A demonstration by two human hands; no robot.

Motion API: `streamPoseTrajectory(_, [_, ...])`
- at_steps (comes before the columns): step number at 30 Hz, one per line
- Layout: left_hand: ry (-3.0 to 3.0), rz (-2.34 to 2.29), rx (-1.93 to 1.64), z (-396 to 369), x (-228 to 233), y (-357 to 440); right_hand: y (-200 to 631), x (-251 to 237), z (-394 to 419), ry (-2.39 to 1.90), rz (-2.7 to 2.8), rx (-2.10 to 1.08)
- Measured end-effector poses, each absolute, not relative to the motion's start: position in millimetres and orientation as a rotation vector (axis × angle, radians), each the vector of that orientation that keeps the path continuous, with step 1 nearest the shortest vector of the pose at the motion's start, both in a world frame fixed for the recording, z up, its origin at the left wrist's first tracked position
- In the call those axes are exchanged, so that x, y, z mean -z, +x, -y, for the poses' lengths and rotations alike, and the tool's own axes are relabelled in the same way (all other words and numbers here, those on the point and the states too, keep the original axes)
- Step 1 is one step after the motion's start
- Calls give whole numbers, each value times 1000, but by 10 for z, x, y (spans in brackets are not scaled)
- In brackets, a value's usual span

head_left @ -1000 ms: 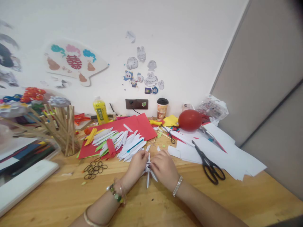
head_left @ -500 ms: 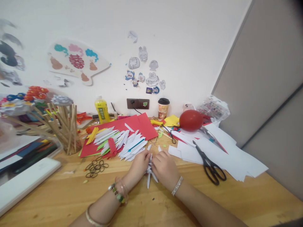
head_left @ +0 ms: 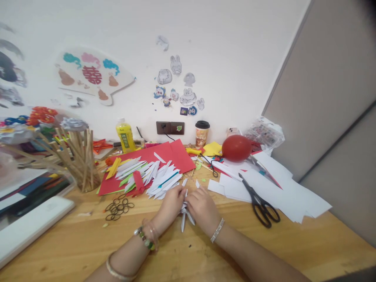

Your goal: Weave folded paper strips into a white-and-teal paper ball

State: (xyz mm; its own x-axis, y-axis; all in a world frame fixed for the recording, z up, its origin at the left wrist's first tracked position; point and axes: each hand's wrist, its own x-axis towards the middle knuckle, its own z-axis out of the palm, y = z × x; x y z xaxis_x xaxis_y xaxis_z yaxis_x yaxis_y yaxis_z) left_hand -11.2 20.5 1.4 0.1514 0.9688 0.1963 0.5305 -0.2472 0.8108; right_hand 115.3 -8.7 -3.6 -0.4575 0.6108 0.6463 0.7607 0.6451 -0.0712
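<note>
Paper first: your two hands meet over a small white folded paper piece (head_left: 185, 213) on the wooden surface (head_left: 73, 243), just in front of the heap of cut white strips (head_left: 160, 180) lying on the red sheet (head_left: 176, 154). Its pointed strips stick out below your hands, the longest one running almost straight toward you, a shorter one slanting toward your right; one thin tip rises between your thumbs, pointing away toward the wall. So the long axis runs roughly near-to-far, a little tilted.

Your left hand (head_left: 170, 203) has its fingers closed on the left edge of the piece, and your right hand (head_left: 202, 207) pinches it from the other side, so both are grasping the same paper. The knuckles nearly touch.

Compared with a second ago, your hands sit in about the same spot and the grip looks unchanged; the lower strips point the same way. Only the view has shifted slightly, so everything sits a touch differently in frame.

The centre of the piece is covered by your fingers, so you cannot tell how its strips join. The black scissors (head_left: 260, 203) lie on the white sheets (head_left: 288, 188) to your right, well apart, and the rubber bands (head_left: 117, 207) lie to your left. The left edge of the view is blurred.
</note>
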Motion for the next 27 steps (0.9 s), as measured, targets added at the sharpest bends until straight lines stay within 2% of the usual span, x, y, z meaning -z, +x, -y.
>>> streamPoseTrajectory(4, [1854,-1452,-987,-221,14,-127,1129,39,97,-1008,2204,360])
streamPoseTrajectory(11, [1841,-1516,-1026,-212,22,-116,1160,54,89,-1152,2054,-88])
streamPoseTrajectory(18, [1849,-1558,-1070,-210,42,-118,1117,58,114,-931,2052,55])
streamPoseTrajectory(24, [1830,-1580,-1136,-224,63,-136,1177,34,89,-1025,1976,-127])
streamPoseTrajectory(27, [1812,-1590,-1177,-222,58,-141,1168,20,103,-915,1995,-112])
